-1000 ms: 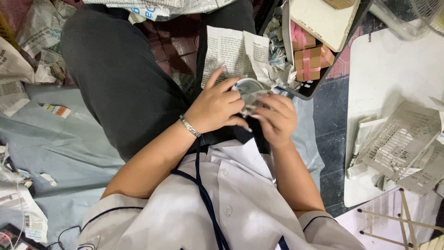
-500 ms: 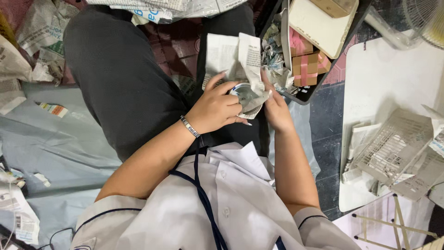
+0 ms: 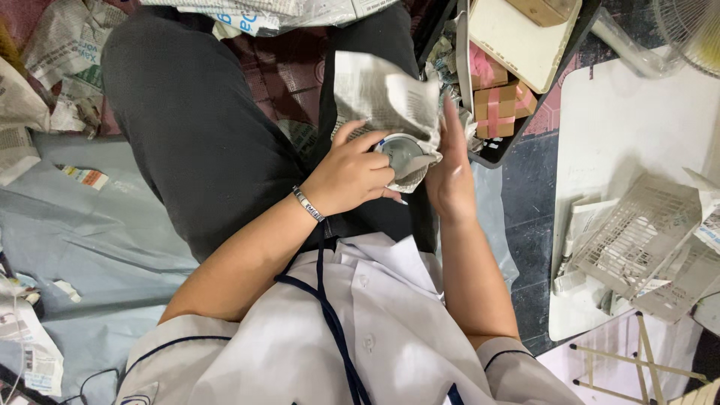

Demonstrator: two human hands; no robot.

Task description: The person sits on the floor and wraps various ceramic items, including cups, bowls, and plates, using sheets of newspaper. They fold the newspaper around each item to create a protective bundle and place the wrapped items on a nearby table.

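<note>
Gripping a small round glass object (image 3: 401, 152), the left hand (image 3: 349, 174) is being curled shut around it over the lap. A newspaper sheet (image 3: 386, 97) is being pressed against it by the right hand (image 3: 450, 176), flat and open, likely as wrapping. Pink-taped boxes (image 3: 501, 101) are being kept in a black tray (image 3: 517, 139) just beside.

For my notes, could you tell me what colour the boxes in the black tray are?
Pink and tan boxes, clearest in the head view.
</note>
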